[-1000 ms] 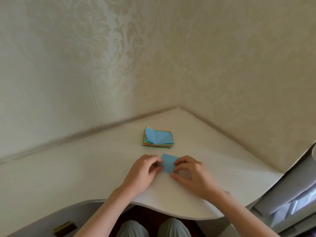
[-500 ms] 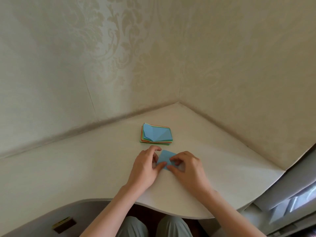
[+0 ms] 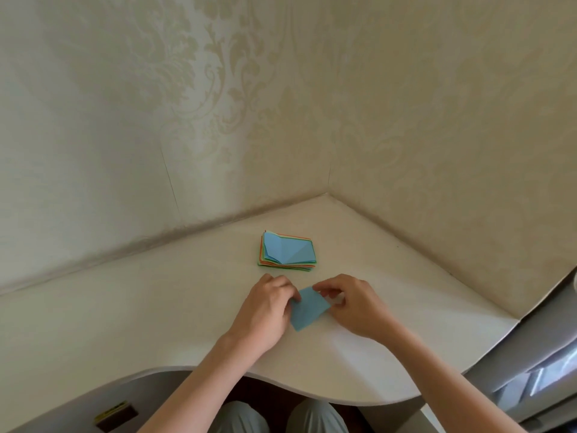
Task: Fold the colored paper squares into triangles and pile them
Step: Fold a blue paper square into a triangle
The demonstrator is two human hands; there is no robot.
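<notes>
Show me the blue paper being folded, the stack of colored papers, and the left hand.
blue paper (image 3: 309, 309): head view, middle of its flat face between the hands.
stack of colored papers (image 3: 288, 250): head view, blue top sheet.
left hand (image 3: 265, 307): head view, back of the hand.

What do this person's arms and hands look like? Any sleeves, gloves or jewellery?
Both arms are bare as far up as the head view shows, with no sleeve in the frame. The left hand and right hand wear no gloves, and no ring, watch or bracelet shows on the fingers or wrists. The only clothing in view is grey-green trousers at the knees, under the table edge.
</notes>
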